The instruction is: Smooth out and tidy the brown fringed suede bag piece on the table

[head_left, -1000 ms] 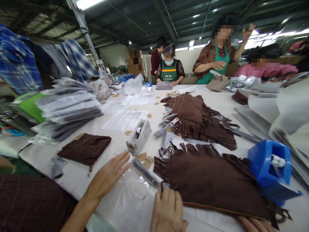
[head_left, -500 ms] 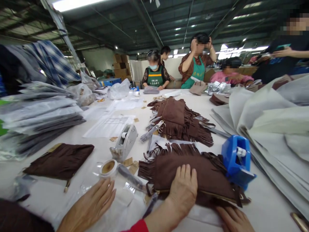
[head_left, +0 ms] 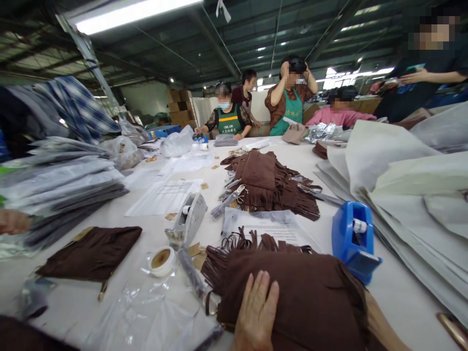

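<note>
My left hand (head_left: 258, 309) lies on the near left part of a dark brown fringed bag (head_left: 292, 287), fingers stretched out flat. My right forearm (head_left: 382, 319) passes along the bag's right end, and that hand is hidden behind or under the fabric. Loose fringe (head_left: 256, 241) spreads along the bag's far and left sides. Part of the zipper edge shows by my left hand. Just beyond the bag's right corner stands a blue tape dispenser (head_left: 353, 239). A printed clear plastic bag (head_left: 263, 224) lies flat behind the fringe.
Left of the bag are a grey tape dispenser (head_left: 187, 219), a tape roll (head_left: 161, 261) and clear plastic (head_left: 153, 312). More fringed bags (head_left: 270, 180) are piled beyond. A brown pouch (head_left: 91, 253) and another person's hand (head_left: 12, 222) are at left. White sheets (head_left: 398, 180) fill the right.
The brown bag has come nearer, its right end raised. My right hand has gone out of sight behind it. The other person's hand has left the area by the tape roll.
</note>
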The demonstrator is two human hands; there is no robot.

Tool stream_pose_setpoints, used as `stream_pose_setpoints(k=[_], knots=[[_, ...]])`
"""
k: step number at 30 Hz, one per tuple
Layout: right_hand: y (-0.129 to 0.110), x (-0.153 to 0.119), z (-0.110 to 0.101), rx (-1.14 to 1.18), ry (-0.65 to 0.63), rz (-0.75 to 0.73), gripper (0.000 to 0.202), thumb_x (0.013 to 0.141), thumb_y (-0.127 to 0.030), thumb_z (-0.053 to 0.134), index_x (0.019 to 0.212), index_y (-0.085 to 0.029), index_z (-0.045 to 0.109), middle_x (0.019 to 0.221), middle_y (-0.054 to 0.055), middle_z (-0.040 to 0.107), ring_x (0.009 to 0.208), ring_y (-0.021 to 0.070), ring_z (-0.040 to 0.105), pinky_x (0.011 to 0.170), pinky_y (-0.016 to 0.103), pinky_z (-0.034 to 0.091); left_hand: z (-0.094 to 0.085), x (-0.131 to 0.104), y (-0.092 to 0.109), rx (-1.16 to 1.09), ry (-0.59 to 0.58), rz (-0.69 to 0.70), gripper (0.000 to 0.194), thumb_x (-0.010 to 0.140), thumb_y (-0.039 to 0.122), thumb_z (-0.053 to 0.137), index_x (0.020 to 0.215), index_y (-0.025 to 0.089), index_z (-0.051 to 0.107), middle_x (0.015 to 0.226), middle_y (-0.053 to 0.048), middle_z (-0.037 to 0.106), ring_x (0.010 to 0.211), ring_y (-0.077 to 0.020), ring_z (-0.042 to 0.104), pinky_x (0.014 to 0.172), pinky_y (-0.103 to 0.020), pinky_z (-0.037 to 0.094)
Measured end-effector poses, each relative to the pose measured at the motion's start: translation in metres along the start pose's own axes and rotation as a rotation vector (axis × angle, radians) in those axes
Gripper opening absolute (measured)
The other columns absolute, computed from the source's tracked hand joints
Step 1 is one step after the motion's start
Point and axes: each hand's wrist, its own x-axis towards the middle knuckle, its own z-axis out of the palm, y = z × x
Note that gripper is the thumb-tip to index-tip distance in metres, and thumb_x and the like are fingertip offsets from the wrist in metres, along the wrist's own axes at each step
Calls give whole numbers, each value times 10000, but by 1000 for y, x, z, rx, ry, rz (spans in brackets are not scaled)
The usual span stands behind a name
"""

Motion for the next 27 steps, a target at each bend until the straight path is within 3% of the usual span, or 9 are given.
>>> stream_pose_setpoints(k=[4,8,12,18,21,23,24,26,27], knots=[[1,57,-14,40,-137,-100,367,857,-266,344,997,-180,672,720,78,688,644,217,627,589,310,569,6,-10,5,37,-18,-7,502,841,103,188,1267,37,445,1413,-173,383,1283,-301,406,1134,-456,285],[-1,104,-32,-108,-152,-210,307,823,-140,365,853,-165,669,735,80,688,705,208,647,662,312,573,20,-12,23,131,68,-60,394,848,115,296,1103,91,595,1180,-144,610,1189,-290,512,1134,-467,274],[-11,139,-49,-448,-274,-63,353,796,-12,348,978,-121,630,836,95,690,797,234,656,712,353,559,35,-16,44,178,219,-34,301,819,79,370,848,176,653,878,-56,716,894,-228,663,1130,-470,288],[-22,155,-47,-549,-447,34,361,784,25,313,858,-115,638,782,109,683,789,254,658,683,366,531,38,-23,51,154,206,3,304,834,97,344,850,182,635,861,-53,716,867,-222,662,1117,-482,282],[-28,139,-48,-543,-339,-44,418,722,32,356,1017,-117,611,1061,149,658,1015,301,603,834,482,492,20,-11,42,121,179,24,217,843,161,412,857,215,622,867,-31,712,892,-199,645,1034,-396,365],[-39,120,-51,-461,-130,-194,494,707,5,386,1159,-125,537,1242,142,569,1171,299,504,955,513,415,0,7,27,5,65,24,157,847,272,467,927,250,600,903,9,703,910,-155,625,888,-288,447],[-45,109,-52,-384,-41,-269,490,724,-19,393,1184,-136,514,1245,120,569,1177,270,496,968,472,410,-10,18,16,-82,-60,5,205,853,327,455,1000,255,579,950,27,690,924,-134,611,806,-252,473],[-55,86,-49,-208,1,-305,386,802,-100,394,1154,-185,525,1127,58,631,1062,195,559,884,360,457,-24,40,-12,-152,-374,-279,299,834,324,477,1104,209,534,1061,-20,648,974,-177,586,804,-304,505],[-58,76,-45,-134,-40,-238,320,842,-168,390,1120,-209,543,1066,37,651,989,180,586,831,339,476,-27,49,-27,-131,-497,-434,262,824,272,490,1064,186,547,1057,-48,635,990,-211,572,842,-355,502]])
